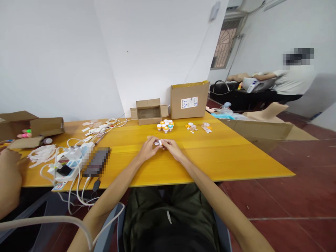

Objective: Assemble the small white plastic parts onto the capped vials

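In front of me, above the yellow table point(210, 157), my left hand point(149, 148) and my right hand point(170, 147) meet around a small white-and-orange plastic piece point(160, 142). Both sets of fingers are closed on it, and they hide part of it; its exact kind is too small to tell. Just beyond my hands stands a cluster of small round-topped plastic pieces point(165, 124), mostly white and orange with some teal. To the right lie a group of loose orange and clear parts point(191, 126) and another group of clear and orange parts point(207, 127).
An open small carton point(149, 114) and a tall cardboard box point(189, 101) stand by the wall. Left are a power strip point(76, 162), tangled cables, a dark phone-like device point(96, 162) and an open box point(47, 126). Another person's arm point(9, 182) reaches in; someone sits far right.
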### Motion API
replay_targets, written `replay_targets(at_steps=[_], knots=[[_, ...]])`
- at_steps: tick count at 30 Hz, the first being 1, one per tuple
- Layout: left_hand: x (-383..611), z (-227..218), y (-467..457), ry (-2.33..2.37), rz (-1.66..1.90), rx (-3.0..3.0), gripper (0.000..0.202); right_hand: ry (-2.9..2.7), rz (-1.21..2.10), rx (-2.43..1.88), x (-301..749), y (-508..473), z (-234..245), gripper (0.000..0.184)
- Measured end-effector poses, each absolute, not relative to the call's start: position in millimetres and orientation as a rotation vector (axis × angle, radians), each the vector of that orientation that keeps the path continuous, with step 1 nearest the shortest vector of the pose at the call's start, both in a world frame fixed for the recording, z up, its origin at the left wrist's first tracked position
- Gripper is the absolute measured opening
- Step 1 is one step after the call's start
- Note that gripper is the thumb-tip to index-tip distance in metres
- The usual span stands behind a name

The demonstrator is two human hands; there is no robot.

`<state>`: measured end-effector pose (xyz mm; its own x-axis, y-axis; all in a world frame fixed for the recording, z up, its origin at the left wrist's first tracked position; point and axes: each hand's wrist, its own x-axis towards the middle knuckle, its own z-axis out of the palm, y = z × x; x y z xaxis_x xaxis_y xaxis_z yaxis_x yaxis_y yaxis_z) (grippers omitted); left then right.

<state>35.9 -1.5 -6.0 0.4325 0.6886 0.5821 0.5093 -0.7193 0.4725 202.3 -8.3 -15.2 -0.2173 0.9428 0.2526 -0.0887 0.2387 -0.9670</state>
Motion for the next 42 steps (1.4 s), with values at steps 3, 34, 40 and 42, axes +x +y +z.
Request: replay_targets(at_steps=[3, 34, 40, 42], knots=[[36.6, -5.9, -1.8, 1.067, 1.170, 2.460, 0.014, -1.423, 1.215, -0.851, 202.2, -7.8, -15.6, 0.050], [35.7, -5.0, -2.6, 1.004, 1.246, 2.525, 0.015, -1.381, 1.298, -0.784, 202.8, -8.1, -14.3, 0.050], [34.6, -7.1, 0.7, 0.966, 1.239, 2.477, 0.022, -1.339, 1.336, -0.805, 202.2, -6.4, -16.4, 0.055], [34.2, -6.9, 1.3, 0.946, 1.232, 2.464, 0.026, -1.311, 1.353, -0.819, 201.8, -6.2, -16.3, 0.058]])
